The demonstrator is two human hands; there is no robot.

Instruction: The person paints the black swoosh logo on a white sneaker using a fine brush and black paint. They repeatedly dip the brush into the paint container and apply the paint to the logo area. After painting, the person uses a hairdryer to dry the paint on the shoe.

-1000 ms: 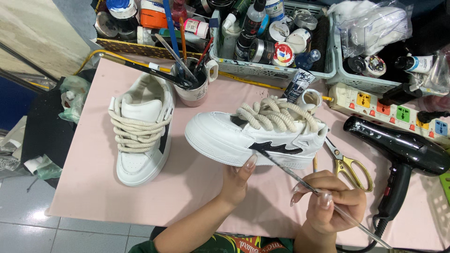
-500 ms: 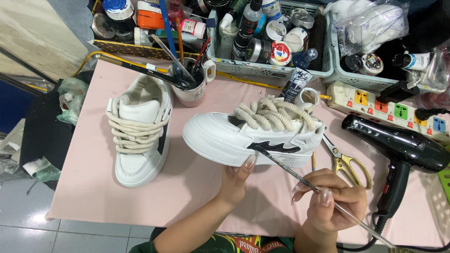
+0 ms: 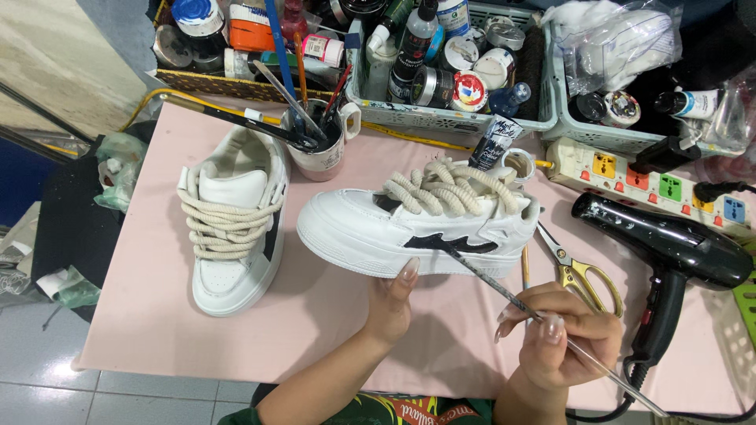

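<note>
A white sneaker [image 3: 370, 228] with thick beige laces and a black side mark lies on its side at the middle of the pink table [image 3: 150, 315]. My left hand [image 3: 391, 303] steadies it, fingertips against the sole edge. My right hand [image 3: 563, 338] holds a thin paintbrush [image 3: 504, 290] whose tip touches the black mark on the shoe's side. The matching sneaker [image 3: 232, 224] stands upright to the left, apart from both hands.
A mug of brushes [image 3: 319, 142] stands behind the shoes. Baskets of paint jars and bottles [image 3: 449, 71] line the back edge. Gold-handled scissors [image 3: 579, 271], a black hair dryer [image 3: 669, 252] and a power strip [image 3: 654, 181] lie to the right.
The view has shifted slightly. Both hands and the brush stay at the shoe's black mark with little movement.
</note>
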